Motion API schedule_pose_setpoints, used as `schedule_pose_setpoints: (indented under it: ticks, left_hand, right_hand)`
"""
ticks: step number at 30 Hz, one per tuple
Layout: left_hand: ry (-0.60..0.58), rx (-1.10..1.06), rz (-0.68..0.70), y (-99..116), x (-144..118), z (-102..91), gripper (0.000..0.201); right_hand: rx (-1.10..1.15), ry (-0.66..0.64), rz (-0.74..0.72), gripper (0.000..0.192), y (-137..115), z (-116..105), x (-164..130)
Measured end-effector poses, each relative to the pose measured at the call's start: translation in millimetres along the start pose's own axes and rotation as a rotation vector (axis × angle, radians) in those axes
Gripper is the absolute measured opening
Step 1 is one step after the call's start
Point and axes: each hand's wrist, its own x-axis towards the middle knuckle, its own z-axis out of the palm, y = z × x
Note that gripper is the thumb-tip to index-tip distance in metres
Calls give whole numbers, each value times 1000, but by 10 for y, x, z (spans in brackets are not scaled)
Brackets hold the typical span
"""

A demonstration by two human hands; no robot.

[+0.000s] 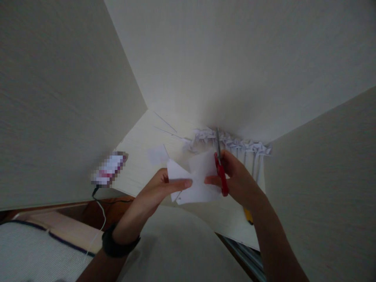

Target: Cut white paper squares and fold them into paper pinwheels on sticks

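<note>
Paper between 2 hands, scissors in the right

From my remote seat I watch both hands at work above the pale tabletop. The left hand has a narrow grip on the paper, its thumb laid on top and its other fingers mostly hidden behind. I see the paper held up near the middle of the view, with creased, angled parts and a pointed corner rising on the left.

The right hand has its grip closed around the red-handled scissors, and its thumb tip rests on the paper as well. The blades point away from the person, towards the far wall, and look nearly together; I can't tell whether they touch the paper.

Beyond the hands, a row of crumpled paper pieces runs along the foot of that wall, some with thin stems reaching towards the person. To the left I count 2 thin strips, and a small slip lies near the left hand.

At the tabletop's left edge sits a phone (blurred into blocks on my feed), with a cable below it. A yellow object shows partly under the right forearm. A black band circles the left wrist.
</note>
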Motion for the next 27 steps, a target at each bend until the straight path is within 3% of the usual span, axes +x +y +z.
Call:
schedule_pose_setpoints:
  ticks: [3,6,8,11,16,20,27]
  left_hand:
    - [-128,-7,-149,-19,33,61,14]
    - [-75,-73,-150,-88,107,69,18]
    - [27,-119,-61,-127,151,67,20]
    - [151,-158,116,-151,188,82,22]
    - [211,-121,220,-118,183,119,20]
    - [198,-167,188,-89,166,132,17]
    - [227,-151,208,-103,148,146,16]
  right_hand:
    - [41,169,-156,30,57,-1,-56]
    - [209,289,-256,34,240,-24,-251]
    - [214,245,-235,48,384,-3,-437]
    - [85,106,-65,55,517,144,-717]
    - [-175,19,268,29,438,469,-914]
    - [-205,-31,281,11,332,563,-862]
    - [-190,-76,265,16,263,600,-835]
